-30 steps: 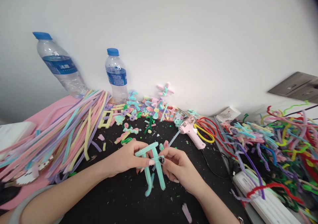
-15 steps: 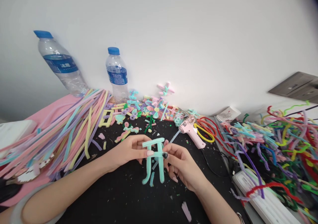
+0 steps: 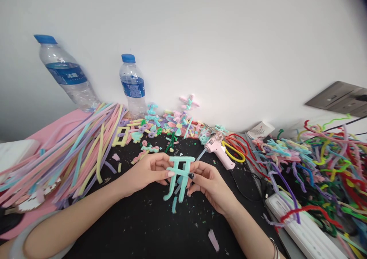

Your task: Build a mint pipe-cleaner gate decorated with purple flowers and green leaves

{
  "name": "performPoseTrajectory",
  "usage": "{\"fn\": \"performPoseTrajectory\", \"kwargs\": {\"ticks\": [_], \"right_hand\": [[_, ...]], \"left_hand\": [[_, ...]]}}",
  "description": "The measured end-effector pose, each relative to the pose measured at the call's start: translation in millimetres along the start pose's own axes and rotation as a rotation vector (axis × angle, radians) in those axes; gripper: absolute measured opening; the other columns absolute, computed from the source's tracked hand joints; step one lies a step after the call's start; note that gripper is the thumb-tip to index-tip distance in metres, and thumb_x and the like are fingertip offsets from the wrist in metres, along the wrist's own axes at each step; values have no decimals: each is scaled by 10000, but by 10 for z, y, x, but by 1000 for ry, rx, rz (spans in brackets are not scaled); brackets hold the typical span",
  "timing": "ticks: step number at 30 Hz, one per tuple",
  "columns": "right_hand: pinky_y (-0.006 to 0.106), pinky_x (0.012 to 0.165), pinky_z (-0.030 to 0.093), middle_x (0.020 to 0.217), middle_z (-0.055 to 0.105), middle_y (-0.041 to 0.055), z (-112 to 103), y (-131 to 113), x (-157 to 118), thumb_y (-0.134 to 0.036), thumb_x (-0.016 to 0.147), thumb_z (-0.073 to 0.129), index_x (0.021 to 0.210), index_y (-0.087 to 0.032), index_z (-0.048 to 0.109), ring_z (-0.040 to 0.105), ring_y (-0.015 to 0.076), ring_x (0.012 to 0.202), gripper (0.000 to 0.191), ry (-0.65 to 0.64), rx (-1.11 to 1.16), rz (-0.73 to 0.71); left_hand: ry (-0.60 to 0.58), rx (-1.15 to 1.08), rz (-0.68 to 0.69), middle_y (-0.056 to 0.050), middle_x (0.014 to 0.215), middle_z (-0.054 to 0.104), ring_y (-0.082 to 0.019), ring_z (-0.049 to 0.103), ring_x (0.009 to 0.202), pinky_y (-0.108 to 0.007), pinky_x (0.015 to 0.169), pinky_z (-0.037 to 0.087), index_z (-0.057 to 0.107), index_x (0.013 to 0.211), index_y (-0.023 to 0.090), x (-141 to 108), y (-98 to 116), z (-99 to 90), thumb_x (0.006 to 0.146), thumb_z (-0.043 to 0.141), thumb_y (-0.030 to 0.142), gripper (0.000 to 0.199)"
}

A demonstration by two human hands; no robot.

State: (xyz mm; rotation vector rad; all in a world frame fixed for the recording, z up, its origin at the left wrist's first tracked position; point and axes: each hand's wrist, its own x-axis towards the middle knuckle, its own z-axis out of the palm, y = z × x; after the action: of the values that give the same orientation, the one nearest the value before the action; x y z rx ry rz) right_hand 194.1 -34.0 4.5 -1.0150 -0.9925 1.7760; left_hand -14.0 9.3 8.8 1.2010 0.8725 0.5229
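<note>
Between my hands is a mint-green pipe cleaner figure [image 3: 182,159], built from two crossbars and two legs, one leg curling out at its foot. My left hand [image 3: 150,171] pinches the left end of the lower crossbar between thumb and fingers. At that bar's right end, my right hand [image 3: 210,182] grips with thumb and fingertips; a dark nail shows on it. A short teal piece [image 3: 174,204] lies on the black mat [image 3: 143,232] below the figure. Just beyond my right hand rests a pink glue gun [image 3: 219,153] with a glue stick at its back.
Long pastel pipe cleaners [image 3: 86,148] fan out at the left. Two water bottles [image 3: 133,87] stand against the wall. Small finished pipe cleaner shapes [image 3: 174,123] pile along the back. A white power strip [image 3: 304,228] and tangled colourful pipe cleaners [image 3: 321,167] lie at the right.
The mint figure has turned and tipped between my hands, its top bar now level and the lower bar slanting. Both hands keep hold, and the right has shifted slightly. The view has moved a little.
</note>
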Motion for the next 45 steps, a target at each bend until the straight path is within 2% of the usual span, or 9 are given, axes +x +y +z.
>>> {"fn": "performPoseTrajectory", "kwargs": {"ticks": [8, 21, 31, 38, 41, 45], "right_hand": [[247, 635, 543, 802, 639, 34, -18, -15, -4, -266, 720, 728, 824, -121, 619, 631, 124, 699, 209, -5, -47, -1], [229, 603, 559, 747, 642, 9, -42, -18, 7, -234, 695, 747, 798, -117, 619, 640, 102, 624, 202, 8, -33, 13], [191, 524, 507, 729, 682, 46, -30, -34, 0, -216, 698, 744, 790, -123, 570, 602, 90, 571, 217, -37, 18, 28], [168, 541, 494, 842, 693, 82, -64, -24, 0, -173, 696, 760, 897, -121, 558, 609, 79, 615, 290, -160, 139, 66], [178, 554, 503, 860, 693, 88, -80, -16, 1, -175, 713, 751, 970, -125, 557, 621, 90, 637, 326, -175, 165, 68], [185, 560, 514, 864, 690, 103, -84, -12, 0, -222, 754, 719, 977, -99, 607, 623, 98, 647, 277, -185, 146, 83]], "left_hand": [[-22, 0, -4, -23, 889, 666, -164, 645, 778, -292, 683, 557, 557, 914, 168, -5, -30, 7, 774, 657, 322, 230], [-45, 4, -1, -22, 872, 658, -164, 644, 775, -277, 663, 555, 553, 911, 170, 2, -37, 2, 787, 649, 325, 220], [-55, -20, 12, -30, 893, 668, -147, 634, 760, -253, 640, 555, 565, 914, 166, -22, -39, 12, 786, 657, 327, 225], [-61, -64, 65, -40, 954, 682, -160, 654, 773, -280, 658, 564, 558, 886, 174, -12, -35, 2, 803, 642, 291, 167], [-60, -77, 69, -42, 940, 687, -158, 657, 765, -271, 647, 562, 554, 885, 172, -15, -31, 8, 802, 645, 295, 174], [-77, -72, 65, -36, 890, 685, -159, 659, 769, -255, 640, 557, 558, 889, 166, -26, -18, 23, 799, 647, 297, 182]]}}
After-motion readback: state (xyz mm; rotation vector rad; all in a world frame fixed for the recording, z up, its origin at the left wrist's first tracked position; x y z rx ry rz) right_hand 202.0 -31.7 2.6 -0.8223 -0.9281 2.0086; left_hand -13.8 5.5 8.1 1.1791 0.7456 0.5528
